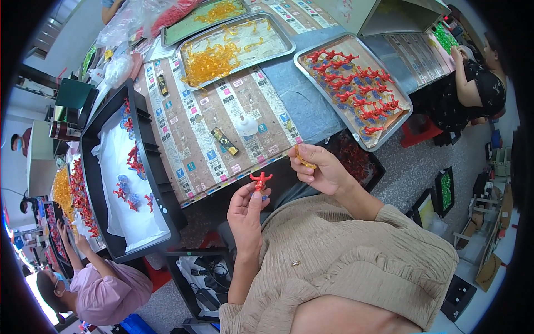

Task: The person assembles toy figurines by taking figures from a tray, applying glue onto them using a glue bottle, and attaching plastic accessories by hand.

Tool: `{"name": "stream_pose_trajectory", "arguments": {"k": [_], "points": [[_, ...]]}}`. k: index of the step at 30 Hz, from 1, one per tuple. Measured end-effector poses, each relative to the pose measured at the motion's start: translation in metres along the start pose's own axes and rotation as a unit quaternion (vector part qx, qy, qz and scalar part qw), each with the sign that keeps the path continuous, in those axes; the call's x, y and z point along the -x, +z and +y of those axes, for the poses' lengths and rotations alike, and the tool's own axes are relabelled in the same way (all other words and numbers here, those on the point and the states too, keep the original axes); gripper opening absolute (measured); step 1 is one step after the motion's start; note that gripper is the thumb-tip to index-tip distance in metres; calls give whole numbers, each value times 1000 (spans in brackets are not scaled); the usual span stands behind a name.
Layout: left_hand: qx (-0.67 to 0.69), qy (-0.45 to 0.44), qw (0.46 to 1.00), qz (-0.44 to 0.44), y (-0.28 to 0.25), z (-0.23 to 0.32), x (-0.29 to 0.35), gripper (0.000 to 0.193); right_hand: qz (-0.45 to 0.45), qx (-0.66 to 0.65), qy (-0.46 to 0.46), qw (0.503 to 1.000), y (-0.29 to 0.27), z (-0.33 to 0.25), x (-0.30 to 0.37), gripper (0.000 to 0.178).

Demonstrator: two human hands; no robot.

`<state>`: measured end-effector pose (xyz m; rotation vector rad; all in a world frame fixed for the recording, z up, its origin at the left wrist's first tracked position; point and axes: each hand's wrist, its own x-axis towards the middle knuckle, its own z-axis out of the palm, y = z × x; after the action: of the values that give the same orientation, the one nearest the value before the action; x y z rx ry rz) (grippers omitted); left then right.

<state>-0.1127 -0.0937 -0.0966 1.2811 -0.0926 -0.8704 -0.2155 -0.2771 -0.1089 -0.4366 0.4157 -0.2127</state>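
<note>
Held upright between the thumb and fingers of my left hand [246, 214] is a small red plastic figure [260, 179], with a bit of blue at its lower end. A little to the right and higher, my right hand [325, 171] pinches a curved, translucent yellow plastic piece [304, 158]. The two parts are apart, in front of the table's near edge. Many similar yellow pieces [208, 64] lie heaped in a metal tray [281, 42]. Rows of red figures with yellow and blue parts [364, 100] fill another metal tray [303, 65] at the right.
A black crate [89, 167] lined with white sheet holds red and blue figures at the left. Glue-like small tubes [224, 141] and a white round-based object [245, 125] are on the table [183, 133]. Co-workers sit left [105, 289] and far right [464, 89].
</note>
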Motion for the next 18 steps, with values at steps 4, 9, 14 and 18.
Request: {"name": "stream_pose_trajectory", "arguments": {"k": [4, 9, 14, 18], "points": [[3, -3, 1000, 6, -3, -1, 1, 25, -38, -62, 45, 996, 2, 0, -2, 22], [-13, 10, 1000, 5, -7, -6, 2, 23, -142, -148, 95, 974, 1, 2, -3, 21], [-5, 9, 1000, 3, -7, -3, 5, 23, -244, -212, 117, 939, -1, 6, -3, 24], [10, 1, 1000, 10, -8, -4, 6, 26, -303, -231, 122, 916, 1, 8, -5, 25]]}}
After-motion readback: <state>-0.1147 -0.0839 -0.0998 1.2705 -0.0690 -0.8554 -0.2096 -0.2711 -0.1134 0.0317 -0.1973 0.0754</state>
